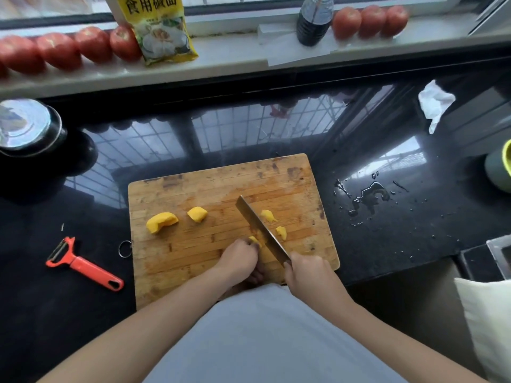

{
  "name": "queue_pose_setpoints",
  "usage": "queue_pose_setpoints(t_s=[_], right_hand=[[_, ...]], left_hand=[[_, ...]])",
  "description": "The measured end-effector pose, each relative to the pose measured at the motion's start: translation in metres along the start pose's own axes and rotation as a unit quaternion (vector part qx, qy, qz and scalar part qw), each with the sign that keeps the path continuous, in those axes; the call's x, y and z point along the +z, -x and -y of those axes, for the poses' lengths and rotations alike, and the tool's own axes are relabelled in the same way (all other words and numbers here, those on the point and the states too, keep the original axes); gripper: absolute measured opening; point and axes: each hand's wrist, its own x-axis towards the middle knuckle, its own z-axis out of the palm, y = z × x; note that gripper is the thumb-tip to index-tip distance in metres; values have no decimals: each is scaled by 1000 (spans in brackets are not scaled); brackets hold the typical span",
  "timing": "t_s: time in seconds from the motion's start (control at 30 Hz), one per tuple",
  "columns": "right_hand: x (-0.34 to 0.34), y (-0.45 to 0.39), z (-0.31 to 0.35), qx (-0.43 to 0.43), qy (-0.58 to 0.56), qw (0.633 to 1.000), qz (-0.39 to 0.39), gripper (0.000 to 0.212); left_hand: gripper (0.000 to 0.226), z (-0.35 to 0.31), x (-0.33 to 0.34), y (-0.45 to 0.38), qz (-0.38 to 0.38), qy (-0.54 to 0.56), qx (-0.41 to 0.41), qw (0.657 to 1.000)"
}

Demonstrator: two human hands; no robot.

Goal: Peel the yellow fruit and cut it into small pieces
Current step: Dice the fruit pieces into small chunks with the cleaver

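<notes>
Fruit piece point(253, 240) under our left hand point(240, 257) is mostly hidden by the curled fingertips; only a yellow sliver shows, so we can't tell its shape. Knife handle is buried in our right hand point(304, 268), which is wrapped tight around it. Cup point(499, 168) at the right edge and steel pot point(26, 128) at the left edge are both cut off by the frame. Tomato rows and the bag's print are blurred.

We're at a glossy black counter point(387, 230) reflecting window bars, with a small water spill point(370, 193) right of the wooden board point(193, 252). Sill behind holds tomatoes point(59, 51), a yellow bag point(160, 31), a dark bottle point(313, 20). Crumpled tissue point(435, 102) sits far right on the counter. Red peeler point(83, 265) lies left of the board, clear of it.

Knife point(262, 230) blade runs diagonally, edge down on the board, just right of the pinned piece and touching or nearly touching our left fingertips. Two small cut bits point(268, 216) point(281, 232) lie right of the blade. Two bigger chunks point(161, 222) point(197, 214) sit well left, apart from both hands.
</notes>
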Motion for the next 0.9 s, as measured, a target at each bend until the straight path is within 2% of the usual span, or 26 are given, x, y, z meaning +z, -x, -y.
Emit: queue_pose_setpoints(t_s=[0.4,0.77,0.9], right_hand=[[14,10,-14,8,36,998,43,24],[11,-9,8,14,25,997,66,13],[11,-24,21,-6,9,999,35,12]], left_hand=[[30,-2,1,5,-11,2,15,1000],[29,3,1,-3,-5,-8,18,1000],[31,4,-2,-4,-8,-46,35,998]])
